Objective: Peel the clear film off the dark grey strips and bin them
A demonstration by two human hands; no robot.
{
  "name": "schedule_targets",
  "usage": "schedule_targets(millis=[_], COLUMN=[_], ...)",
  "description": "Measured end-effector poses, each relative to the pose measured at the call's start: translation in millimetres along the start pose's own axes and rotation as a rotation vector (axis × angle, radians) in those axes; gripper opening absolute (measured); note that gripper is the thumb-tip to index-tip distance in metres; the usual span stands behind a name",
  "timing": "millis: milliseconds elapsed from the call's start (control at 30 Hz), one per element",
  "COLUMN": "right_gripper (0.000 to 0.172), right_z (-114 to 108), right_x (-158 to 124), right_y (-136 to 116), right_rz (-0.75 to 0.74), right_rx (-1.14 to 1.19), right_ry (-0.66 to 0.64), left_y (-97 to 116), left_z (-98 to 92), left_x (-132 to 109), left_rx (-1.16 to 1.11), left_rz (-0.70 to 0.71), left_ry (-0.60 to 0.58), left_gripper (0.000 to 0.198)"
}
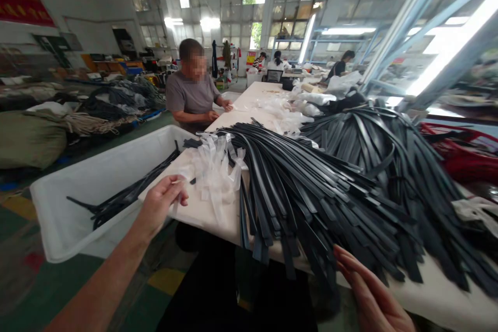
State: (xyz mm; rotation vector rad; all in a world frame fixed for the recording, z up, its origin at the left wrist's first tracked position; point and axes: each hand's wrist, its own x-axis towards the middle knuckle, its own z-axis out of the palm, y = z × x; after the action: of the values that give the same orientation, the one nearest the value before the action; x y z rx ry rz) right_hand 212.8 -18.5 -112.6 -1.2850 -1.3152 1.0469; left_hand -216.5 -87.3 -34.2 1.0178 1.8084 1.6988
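My left hand [166, 198] is closed in a pinch beside the table's left edge, with a thin translucent strip [175, 206] faintly visible at the fingertips. Just right of it lies a loose heap of clear plastic strips [218, 171]. A large bundle of flat black straps [295, 181] spreads across the table, many ends hanging over the near edge. Low on the right, my right hand [368, 285] has its fingers stretched out and close together. Its fingertips are beside the hanging strap ends; whether they touch is unclear. The nearest straps are blurred.
On the left stands a white bin [105, 171] with some black straps inside. A second strap bundle [373, 140] lies farther right on the table [218, 218]. Across the table's left side is a co-worker [192, 83]. Plastic bags [315, 98] lie behind the straps.
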Motion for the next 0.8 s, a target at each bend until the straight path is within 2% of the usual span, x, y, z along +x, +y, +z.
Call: schedule_targets(millis=[100, 167, 233, 300, 367, 433, 467, 633, 733, 800], right_gripper=[0.033, 0.032, 0.035, 0.041, 0.046, 0.048, 0.048, 0.037, 0.031, 0.026], right_z=[32, 52, 68, 80, 89, 93, 93, 82, 75, 75], right_x=[-3, -3, 0, 7, 15, 24, 28, 53, 71, 83], right_y=[-37, -63, -84, -97, -102, -103, -103, -111, -116, -118], right_rz=[-0.075, -0.138, -0.192, -0.144, -0.006, 0.127, 0.148, -0.036, -0.056, -0.065], right_rx=[0.042, 0.059, 0.081, 0.183, 0.361, 0.514, 0.544, 0.481, 0.472, 0.462], right_ry=[-0.253, -0.434, -0.537, -0.619, -0.664, -0.657, -0.634, -0.441, -0.417, -0.417], left_y=[15, 23, 30, 35, 38, 37, 35, 18, 12, 11], left_z=[44.0, 74.6, 102.2, 124.8, 141.7, 153.4, 157.4, 164.3, 164.2, 164.7], left_x=[-18, -34, -49, -61, -68, -71, -71, -71, -75, -79], left_rx=[-0.176, -0.195, -0.165, -0.135, -0.128, -0.138, -0.148, -0.202, -0.198, -0.159], left_rz=[-0.045, -0.094, -0.107, -0.086, -0.064, -0.066, -0.083, -0.261, -0.310, -0.327], left_ry=[-0.223, -0.392, -0.551, -0.690, -0.790, -0.833, -0.834, -0.805, -0.795, -0.832], left_gripper=[0.044, 0.050, 0.050, 0.046, 0.040, 0.033, 0.031, 0.034, 0.035, 0.032])
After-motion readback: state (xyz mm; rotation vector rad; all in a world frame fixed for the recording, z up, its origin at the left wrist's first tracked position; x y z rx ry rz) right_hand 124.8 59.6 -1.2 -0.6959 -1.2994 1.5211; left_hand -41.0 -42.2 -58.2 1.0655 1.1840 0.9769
